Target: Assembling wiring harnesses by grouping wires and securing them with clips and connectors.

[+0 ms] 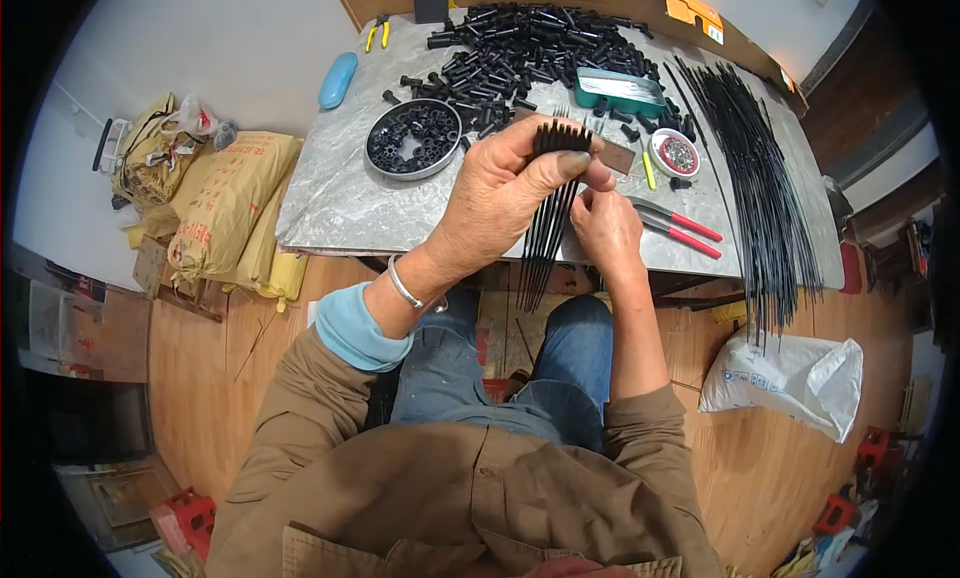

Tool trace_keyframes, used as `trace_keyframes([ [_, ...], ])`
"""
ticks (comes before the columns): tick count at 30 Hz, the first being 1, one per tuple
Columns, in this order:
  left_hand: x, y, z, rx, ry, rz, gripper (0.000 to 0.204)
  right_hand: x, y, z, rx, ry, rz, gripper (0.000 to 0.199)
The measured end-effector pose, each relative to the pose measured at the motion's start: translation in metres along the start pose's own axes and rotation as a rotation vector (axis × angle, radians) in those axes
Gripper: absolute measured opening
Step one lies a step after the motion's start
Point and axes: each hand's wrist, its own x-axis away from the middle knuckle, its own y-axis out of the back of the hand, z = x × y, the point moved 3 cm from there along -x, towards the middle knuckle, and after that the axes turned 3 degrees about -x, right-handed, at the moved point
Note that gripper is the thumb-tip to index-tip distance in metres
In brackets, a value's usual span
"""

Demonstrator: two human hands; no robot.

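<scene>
Over the table's near edge, my left hand (525,178) grips a fanned row of thin black rods (548,228), the thumb pressed across them near their upper ends. The lower ends splay out and hang above my lap. My right hand (610,233) is just right of the rods with its fingers curled closed; whatever they pinch is hidden. Next to it lies a red-handled plier-like tool (680,230). Behind the hands is a small flat brownish plate (617,158), partly covered by my left fingers.
A round metal tin (378,168) of black ring-like parts stands left, before a heap of black plastic pieces (540,48). To the right are a green box (635,103), a small white tub (655,148) of metal bits and long black rods (750,148) overhanging the edge.
</scene>
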Motion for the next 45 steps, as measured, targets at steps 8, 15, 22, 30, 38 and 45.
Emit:
trace_keyframes([
  [8, 0.008, 0.003, -0.003, -0.004, -0.027, -0.078, 0.015, -0.005, -0.007, 0.007, 0.049, -0.055, -0.008, 0.046],
  [15, 0.008, 0.003, -0.001, -0.017, -0.047, -0.088, 0.014, -0.008, -0.003, 0.007, 0.059, -0.044, 0.035, 0.048],
  [22, 0.006, 0.006, 0.000, -0.041, -0.066, -0.063, 0.019, -0.019, 0.003, 0.005, -0.422, -0.039, -0.094, 0.031],
  [30, 0.006, 0.004, -0.004, 0.028, -0.050, -0.006, 0.019, -0.058, 0.017, -0.012, -0.948, -0.017, -0.103, 0.028],
  [38, 0.007, 0.005, -0.003, 0.050, -0.051, 0.004, 0.018, -0.062, 0.014, -0.009, -0.050, 0.049, -0.387, 0.055],
  [45, 0.011, 0.006, -0.012, -0.226, -0.112, 0.118, 0.018, -0.073, -0.026, 0.027, 0.004, 0.359, -0.285, 0.034],
])
